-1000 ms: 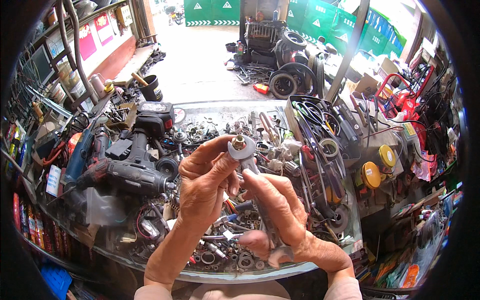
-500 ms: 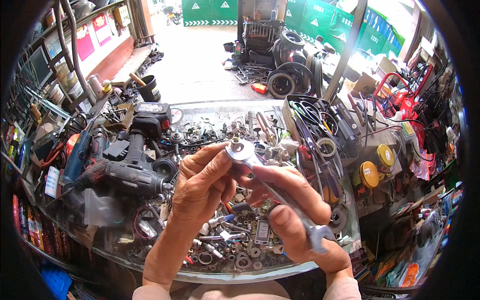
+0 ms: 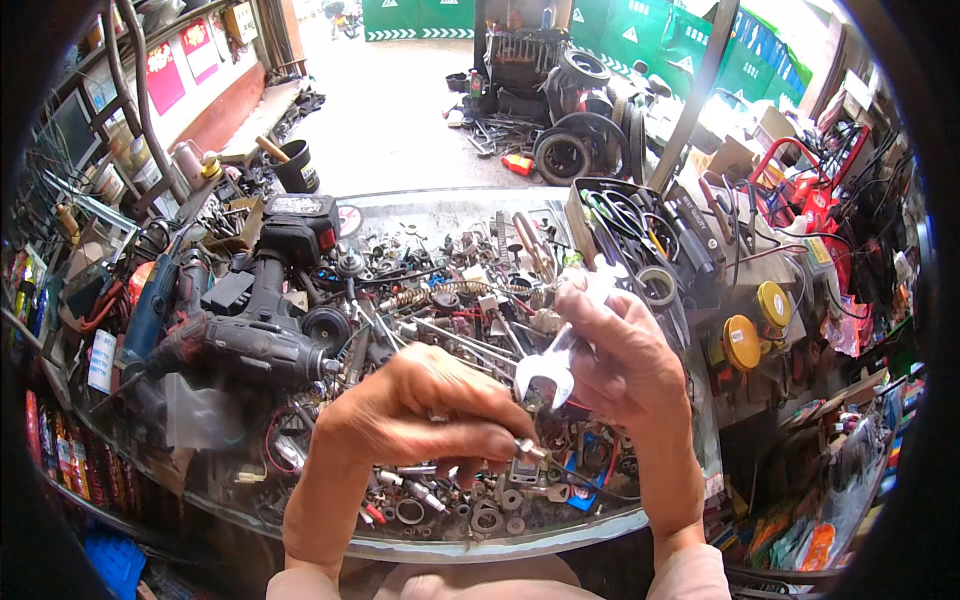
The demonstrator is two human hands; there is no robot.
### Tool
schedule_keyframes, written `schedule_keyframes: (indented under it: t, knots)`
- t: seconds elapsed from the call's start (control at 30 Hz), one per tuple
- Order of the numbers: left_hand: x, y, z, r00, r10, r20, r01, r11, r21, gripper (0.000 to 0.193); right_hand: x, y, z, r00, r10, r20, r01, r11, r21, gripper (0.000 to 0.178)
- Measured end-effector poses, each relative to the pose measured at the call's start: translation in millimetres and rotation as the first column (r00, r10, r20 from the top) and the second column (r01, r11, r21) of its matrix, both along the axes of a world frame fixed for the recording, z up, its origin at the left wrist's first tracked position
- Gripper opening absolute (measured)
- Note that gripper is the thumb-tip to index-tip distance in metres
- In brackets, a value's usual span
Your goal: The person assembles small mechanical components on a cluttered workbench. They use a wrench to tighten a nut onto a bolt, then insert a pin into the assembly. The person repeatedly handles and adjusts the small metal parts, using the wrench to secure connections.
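Observation:
My left hand (image 3: 420,410) is closed, with thumb and fingers pinching a small metal fitting (image 3: 530,450) whose tip sticks out to the right. My right hand (image 3: 630,350) grips a shiny combination wrench (image 3: 545,378). The wrench's open jaw points down and left, a short way above the fitting and apart from it. Its other end, near the top of my right hand, is blurred by motion. Both hands hover over a glass-topped counter (image 3: 600,530) strewn with nuts, washers (image 3: 487,520), sockets and other small metal parts.
To the left lie a cordless impact wrench (image 3: 260,345) and a blue angle grinder (image 3: 150,310). A tool box (image 3: 580,215) full of hand tools stands at the far right of the counter, with two yellow-lidded jars (image 3: 740,342) beyond its right edge. Tyres (image 3: 562,160) are stacked farther off.
The wrench has been turned round, so its open jaw now faces my left hand. Its ring end has come away from the fitting. My left hand has moved down with the fitting.

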State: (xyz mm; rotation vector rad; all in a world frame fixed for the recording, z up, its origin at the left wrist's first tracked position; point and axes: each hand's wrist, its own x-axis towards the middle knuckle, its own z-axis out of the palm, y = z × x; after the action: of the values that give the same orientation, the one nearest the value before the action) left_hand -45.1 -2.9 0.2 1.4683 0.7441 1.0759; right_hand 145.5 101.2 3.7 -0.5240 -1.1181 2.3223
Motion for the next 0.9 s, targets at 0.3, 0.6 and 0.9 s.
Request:
schedule_keyframes:
  t: [0.3, 0.6, 0.9]
  knots:
    - [9.2, 7.5, -4.3, 0.920, 0.390, 0.046, -0.330, 0.832, -0.446, 0.020, 3.5, -5.4, 8.1, 0.921, -0.389, -0.032, 0.387, 0.897, 0.213, 0.021]
    - [8.7, 16.1, -24.3, 0.668, 0.610, 0.427, -0.489, 0.792, -0.367, 0.025, -2.2, -44.9, 14.8, 0.843, -0.529, -0.101, 0.479, 0.650, 0.591, 0.028]
    - [24.9, 16.7, -29.6, 0.610, 0.642, 0.465, -0.562, 0.764, -0.318, 0.023, -6.3, -49.2, 3.3, 0.877, -0.470, -0.098, 0.240, 0.252, 0.938, 0.025]
